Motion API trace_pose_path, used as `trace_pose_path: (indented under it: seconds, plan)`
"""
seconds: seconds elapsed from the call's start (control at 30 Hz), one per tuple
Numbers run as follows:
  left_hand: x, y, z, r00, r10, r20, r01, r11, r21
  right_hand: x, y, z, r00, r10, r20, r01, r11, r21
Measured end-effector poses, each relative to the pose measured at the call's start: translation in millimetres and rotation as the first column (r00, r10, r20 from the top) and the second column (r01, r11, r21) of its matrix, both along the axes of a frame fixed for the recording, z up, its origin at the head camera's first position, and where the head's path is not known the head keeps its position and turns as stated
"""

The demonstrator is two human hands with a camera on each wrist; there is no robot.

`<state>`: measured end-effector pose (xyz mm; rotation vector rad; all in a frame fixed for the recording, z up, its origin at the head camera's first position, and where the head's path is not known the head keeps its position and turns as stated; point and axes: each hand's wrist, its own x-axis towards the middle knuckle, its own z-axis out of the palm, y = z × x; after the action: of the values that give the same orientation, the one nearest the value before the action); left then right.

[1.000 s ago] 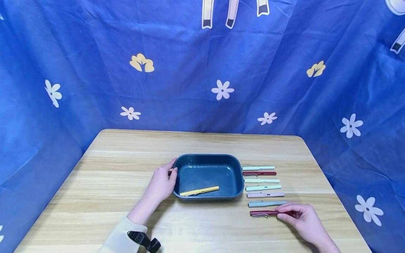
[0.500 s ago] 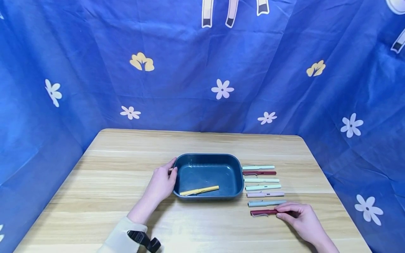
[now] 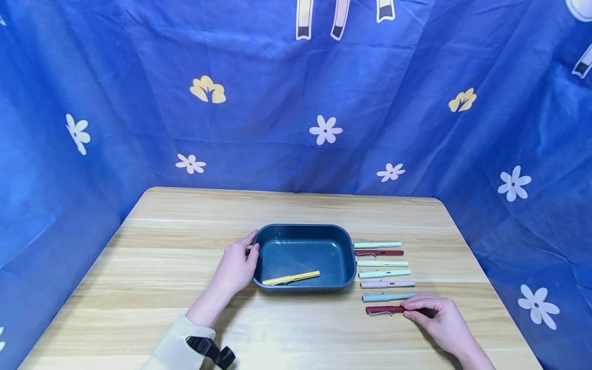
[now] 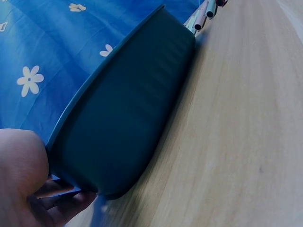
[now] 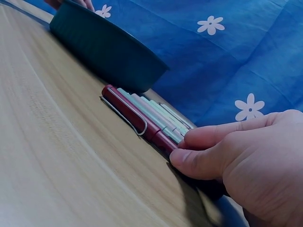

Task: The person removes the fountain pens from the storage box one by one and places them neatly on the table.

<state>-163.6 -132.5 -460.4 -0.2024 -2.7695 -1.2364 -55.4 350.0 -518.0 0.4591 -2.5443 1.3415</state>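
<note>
My left hand (image 3: 236, 267) holds the left end of a dark teal plastic box (image 3: 302, 290), thumb at the rim and other fingers against the outer wall. A yellow fountain pen (image 3: 292, 278) lies inside, along the front wall. To the right of the box, my right hand (image 3: 441, 321) pinches the barrel end of a dark red fountain pen (image 5: 130, 113) between thumb and fingertips. That pen lies nearest the person, its steel clip facing the front and its barrel end hidden by the hand. Right behind it lies a blue-grey pen (image 3: 386, 297).
Farther back in the same row are a lavender pen (image 3: 388, 284), a mint pen (image 3: 384, 274), a pale green pen (image 3: 384, 264), another dark red pen (image 3: 381, 253) and a light mint pen (image 3: 376, 245). A blue patterned cloth (image 3: 259, 103) surrounds the wooden table (image 3: 139, 288).
The right hand's fingertips have shifted slightly left along the dark red pen and cover more of its barrel. The left hand and the box keep their place.
</note>
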Motion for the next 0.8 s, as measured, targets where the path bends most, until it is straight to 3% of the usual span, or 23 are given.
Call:
trace_pose_path:
  seconds: [0.23,0.4,0.53,0.8]
  plan:
    - [0.1,-0.4,0.4,1.000,-0.002,-0.006,0.002,1.000,-0.001,0.5,-0.3,3.2,1.000,0.021,0.014,-0.020,0.999,-0.032]
    - [1.3,-0.4,0.7,1.000,-0.005,-0.005,0.005,1.000,0.000,1.3,-4.2,16.2,0.998,0.052,0.036,-0.047,0.990,-0.135]
    - [1.4,-0.2,0.9,1.000,-0.004,0.001,0.004,1.000,0.002,-1.2,-10.6,29.2,0.997,0.063,0.044,-0.055,0.985,-0.163]
    - [0.6,-0.1,-0.6,1.000,-0.007,-0.004,0.008,1.000,0.005,-16.3,-25.9,47.7,0.979,0.200,0.025,-0.190,0.958,-0.213]
